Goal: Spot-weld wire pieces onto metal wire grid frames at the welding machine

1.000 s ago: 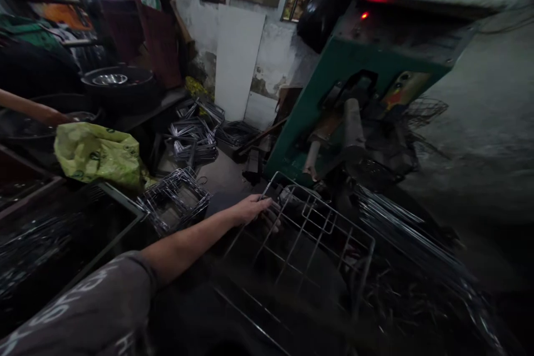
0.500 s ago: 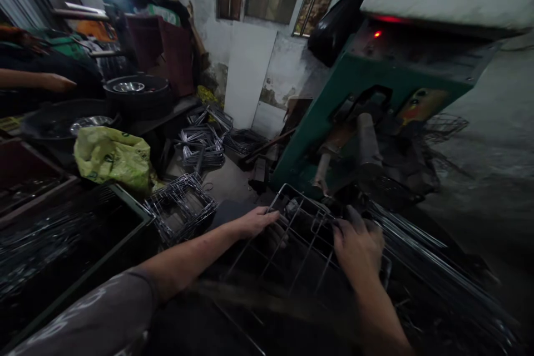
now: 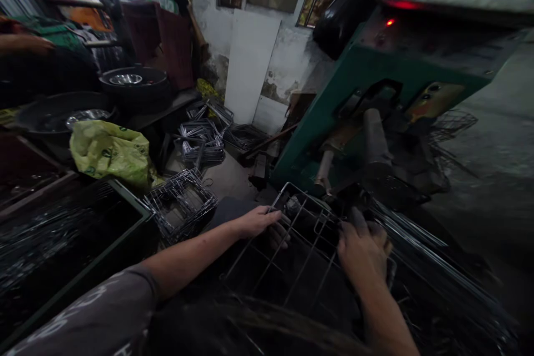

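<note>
Your right hand (image 3: 364,247), out of view at first, is now touching the wire rack (image 3: 307,260), while the other person's hand (image 3: 28,44) is moving off the dark basin (image 3: 35,117).

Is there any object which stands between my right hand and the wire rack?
Nothing visible stands between them. The right hand is at the wire rack, its fingers near the small wire loop; the dark view hides their exact contact. The left hand holds the rack's left side.
</note>
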A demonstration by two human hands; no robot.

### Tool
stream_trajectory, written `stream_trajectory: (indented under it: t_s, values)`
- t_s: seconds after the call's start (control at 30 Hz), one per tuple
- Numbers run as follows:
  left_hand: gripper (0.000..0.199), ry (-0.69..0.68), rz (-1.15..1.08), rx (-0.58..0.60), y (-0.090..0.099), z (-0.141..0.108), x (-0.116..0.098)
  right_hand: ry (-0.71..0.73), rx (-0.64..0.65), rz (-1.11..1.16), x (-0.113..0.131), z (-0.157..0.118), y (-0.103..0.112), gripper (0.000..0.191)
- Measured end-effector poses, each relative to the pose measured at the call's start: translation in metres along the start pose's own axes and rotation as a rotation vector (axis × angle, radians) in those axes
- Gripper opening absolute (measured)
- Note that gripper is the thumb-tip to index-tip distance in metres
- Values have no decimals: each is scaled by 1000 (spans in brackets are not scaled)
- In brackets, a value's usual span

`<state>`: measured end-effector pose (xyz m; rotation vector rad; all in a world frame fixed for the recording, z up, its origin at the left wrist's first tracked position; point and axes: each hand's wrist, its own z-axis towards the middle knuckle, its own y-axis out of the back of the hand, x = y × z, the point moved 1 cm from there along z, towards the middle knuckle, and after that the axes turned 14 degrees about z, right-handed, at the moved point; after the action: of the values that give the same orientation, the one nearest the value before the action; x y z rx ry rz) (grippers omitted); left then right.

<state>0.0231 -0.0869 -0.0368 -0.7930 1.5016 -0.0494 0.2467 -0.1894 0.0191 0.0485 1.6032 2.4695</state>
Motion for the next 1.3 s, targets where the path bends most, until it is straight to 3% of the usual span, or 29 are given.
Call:
stream_trajectory:
  t_s: [0.27, 0.8, 1.07, 1.3]
  values:
    - [53, -7, 19, -5, -1, -1, -1, -3, -166, 71, -4, -5, -16, 20]
    - [51, -30, -4, -5, -2, -1, 1, 32, -208, 100, -3, -4, -16, 23]
    - [49, -3, -30, -74, -3, 16, -1, -40, -119, 107, -17, 12, -15, 25]
    - [50, -25, -54, -51, -1, 42, -6, -57, -59, 101, -41, 32, -30, 29]
